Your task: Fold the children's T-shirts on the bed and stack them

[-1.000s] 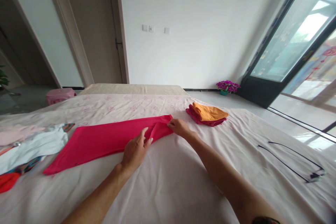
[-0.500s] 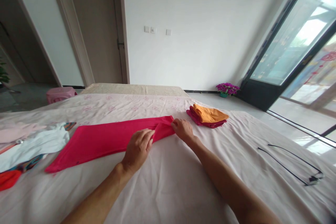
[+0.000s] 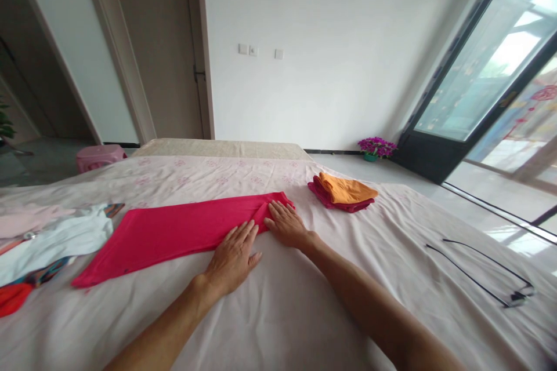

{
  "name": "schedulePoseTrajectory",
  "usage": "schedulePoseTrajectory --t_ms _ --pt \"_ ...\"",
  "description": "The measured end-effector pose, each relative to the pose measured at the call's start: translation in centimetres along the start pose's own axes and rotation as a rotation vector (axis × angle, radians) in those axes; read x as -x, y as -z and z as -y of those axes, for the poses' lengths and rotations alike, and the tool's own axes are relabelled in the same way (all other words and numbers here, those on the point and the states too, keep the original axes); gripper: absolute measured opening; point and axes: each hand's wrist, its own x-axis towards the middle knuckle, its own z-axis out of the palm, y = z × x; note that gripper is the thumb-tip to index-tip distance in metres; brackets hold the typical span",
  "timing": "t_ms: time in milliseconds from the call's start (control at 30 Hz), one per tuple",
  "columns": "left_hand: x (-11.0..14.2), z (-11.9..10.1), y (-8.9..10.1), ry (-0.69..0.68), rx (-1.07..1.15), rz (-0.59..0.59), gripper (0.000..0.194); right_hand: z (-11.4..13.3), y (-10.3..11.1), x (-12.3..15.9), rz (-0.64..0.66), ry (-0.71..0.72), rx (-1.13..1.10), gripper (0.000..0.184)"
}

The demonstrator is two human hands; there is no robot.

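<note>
A bright pink-red garment (image 3: 174,229) lies flat in a long folded strip across the bed, its narrow end to the right. My left hand (image 3: 232,258) rests palm down at its near edge, fingers stretched out on the cloth and thumb apart. Flat on the right end lies my right hand (image 3: 287,225), fingers extended over a small turned-in fold and covering part of it. Neither hand grips anything. Just beyond my right hand sits a stack of folded clothes, an orange piece (image 3: 350,188) on top of dark red ones (image 3: 324,194).
Loose clothes (image 3: 65,237) in white, pink and red lie at the left. A pair of eyeglasses (image 3: 517,295) rests on the pale bedsheet (image 3: 348,313) at the right. Behind the bed are a pink stool (image 3: 100,156) and purple flowers (image 3: 376,146) in a green pot.
My right hand has let go of its pinch at the garment's right end and now lies flat there. The left hand's fingers have straightened and flattened on the cloth.
</note>
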Motion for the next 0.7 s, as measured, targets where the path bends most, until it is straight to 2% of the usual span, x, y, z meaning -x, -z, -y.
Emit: schedulePoseTrajectory --t_ms 133,200,300,400,500,533,600,700 --pt "0.0 -0.1 0.1 0.013 -0.007 0.019 0.059 -1.4 0.6 -1.1 0.091 -0.028 0.03 0.053" --pt "0.1 -0.1 0.0 0.018 -0.011 0.019 0.06 -2.0 0.8 -1.5 0.157 -0.09 0.022 0.055" --pt "0.2 0.1 -0.2 0.049 -0.027 0.006 0.064 -2.7 1.1 -1.9 0.189 -0.173 -0.023 0.059" --pt "0.3 0.1 -0.5 0.082 -0.043 -0.02 0.067 -2.5 2.0 -2.0 0.167 -0.241 -0.072 0.053" --pt "0.3 0.1 -0.8 0.094 -0.041 -0.039 0.067 -0.7 2.9 -1.8 0.021 -0.339 -0.067 0.05" --pt "0.3 0.1 -0.8 0.097 -0.037 -0.039 0.066 0.2 3.0 -1.6 -0.036 -0.328 -0.06 0.051" --pt "0.3 0.1 -0.8 0.104 -0.027 -0.031 0.066 1.8 2.7 -1.1 -0.084 -0.207 -0.057 0.054" --pt "0.3 -0.1 -0.6 0.124 -0.022 -0.016 0.067 3.3 1.3 -0.5 0.004 -0.056 -0.057 0.058"
